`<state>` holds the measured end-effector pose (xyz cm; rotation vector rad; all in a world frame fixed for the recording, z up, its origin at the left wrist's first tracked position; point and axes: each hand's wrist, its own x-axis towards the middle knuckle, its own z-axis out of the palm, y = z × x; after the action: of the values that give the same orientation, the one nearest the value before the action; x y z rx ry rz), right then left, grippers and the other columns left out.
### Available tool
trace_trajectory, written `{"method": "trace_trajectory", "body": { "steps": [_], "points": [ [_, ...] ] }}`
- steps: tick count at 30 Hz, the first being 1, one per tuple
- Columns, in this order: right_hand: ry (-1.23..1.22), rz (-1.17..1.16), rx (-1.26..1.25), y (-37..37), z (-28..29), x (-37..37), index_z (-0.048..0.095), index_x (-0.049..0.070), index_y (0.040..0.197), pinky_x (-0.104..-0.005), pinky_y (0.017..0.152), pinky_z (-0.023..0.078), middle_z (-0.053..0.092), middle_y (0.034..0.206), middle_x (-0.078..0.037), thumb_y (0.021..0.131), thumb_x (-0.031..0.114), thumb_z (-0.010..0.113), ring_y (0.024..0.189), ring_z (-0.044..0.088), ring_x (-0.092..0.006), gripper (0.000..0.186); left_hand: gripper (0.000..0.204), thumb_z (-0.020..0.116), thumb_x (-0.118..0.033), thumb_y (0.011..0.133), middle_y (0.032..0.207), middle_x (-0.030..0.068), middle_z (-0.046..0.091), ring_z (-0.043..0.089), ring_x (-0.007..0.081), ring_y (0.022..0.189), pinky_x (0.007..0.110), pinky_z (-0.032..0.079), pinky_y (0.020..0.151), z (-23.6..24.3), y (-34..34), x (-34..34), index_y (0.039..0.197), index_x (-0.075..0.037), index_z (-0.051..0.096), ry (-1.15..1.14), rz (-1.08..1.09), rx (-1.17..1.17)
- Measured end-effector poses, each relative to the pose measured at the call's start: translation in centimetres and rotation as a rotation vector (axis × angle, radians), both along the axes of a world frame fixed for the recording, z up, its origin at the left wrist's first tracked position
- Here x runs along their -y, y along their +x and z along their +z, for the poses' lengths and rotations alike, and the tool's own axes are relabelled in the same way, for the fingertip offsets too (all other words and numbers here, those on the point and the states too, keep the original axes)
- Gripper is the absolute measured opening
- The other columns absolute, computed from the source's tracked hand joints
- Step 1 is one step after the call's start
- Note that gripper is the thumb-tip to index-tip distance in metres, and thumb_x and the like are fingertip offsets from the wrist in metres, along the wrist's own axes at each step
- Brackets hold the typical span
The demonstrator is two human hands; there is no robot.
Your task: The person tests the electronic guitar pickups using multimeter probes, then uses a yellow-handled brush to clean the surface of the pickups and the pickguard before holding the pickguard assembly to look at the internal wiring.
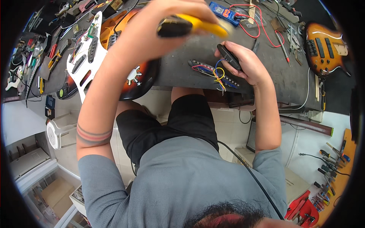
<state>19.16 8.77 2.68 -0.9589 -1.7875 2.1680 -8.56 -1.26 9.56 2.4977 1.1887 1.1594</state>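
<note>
My left hand (159,34) is raised over the bench, gripping a yellow and black tool (205,27), blurred by motion. My right hand (251,64) holds a small black oblong part (230,57), apparently a guitar pickup, with a blue wire hanging from it. Below and left of that hand lies a pickup with round pole pieces (199,66), with red, blue and yellow wires (219,78) across it. A sunburst guitar body (146,79) and a white pickguard with electronics (91,68) lie to the left, partly hidden behind my left arm.
A blue meter (224,14) with red probe leads is at the back. Another sunburst guitar body (325,49) lies at the right. Hand tools (55,60) crowd the bench's left. A cable (251,171) passes beside my body; a wooden tool board (342,173) stands lower right.
</note>
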Motion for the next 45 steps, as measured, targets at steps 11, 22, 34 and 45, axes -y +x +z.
{"method": "trace_trajectory", "body": {
  "steps": [11,22,34,45],
  "points": [
    [-0.020,-0.075,-0.017,-0.5,0.1,0.3,0.067,0.000,0.114,-0.0213,0.038,0.023,0.045,0.055,0.002,0.117,0.039,0.043,0.039,0.028,-0.0041,0.046,0.024,0.075,-0.012,0.087,0.112,0.0141,0.079,0.074,0.0313,0.107,0.039,0.056,0.096,1.6,0.1,1.1,0.109,-0.005,0.079,0.105,0.063,-0.068],
    [-0.188,-0.109,-0.028,0.5,-0.4,-1.2,0.072,0.004,0.110,-0.0239,0.052,0.042,0.069,0.090,-0.001,0.112,0.030,0.057,0.068,0.058,-0.0070,0.030,0.030,0.068,-0.001,0.081,0.114,0.0082,0.072,0.067,0.0331,0.117,0.043,0.056,0.101,-3.1,3.2,3.1,0.109,-0.008,0.073,0.051,-0.072,-0.102],
    [-0.137,-0.052,-0.020,1.1,-1.2,-2.4,0.071,0.001,0.114,-0.0219,0.046,0.032,0.062,0.089,0.000,0.112,0.037,0.057,0.063,0.049,-0.0066,0.038,0.043,0.072,0.008,0.071,0.115,0.0113,0.075,0.070,0.0359,0.111,0.042,0.058,0.095,-2.9,0.1,0.4,0.111,-0.007,0.075,0.089,0.062,-0.149],
    [0.277,-0.146,0.211,0.0,-0.2,-1.9,0.073,0.009,0.111,-0.0293,0.061,0.046,0.072,0.097,0.000,0.110,0.042,0.057,0.075,0.064,-0.0144,0.036,0.031,0.076,-0.001,0.081,0.111,0.0129,0.079,0.074,0.0317,0.104,0.039,0.057,0.093,1.2,0.4,1.9,0.112,-0.005,0.077,0.134,0.267,-0.198]
  ]
}}
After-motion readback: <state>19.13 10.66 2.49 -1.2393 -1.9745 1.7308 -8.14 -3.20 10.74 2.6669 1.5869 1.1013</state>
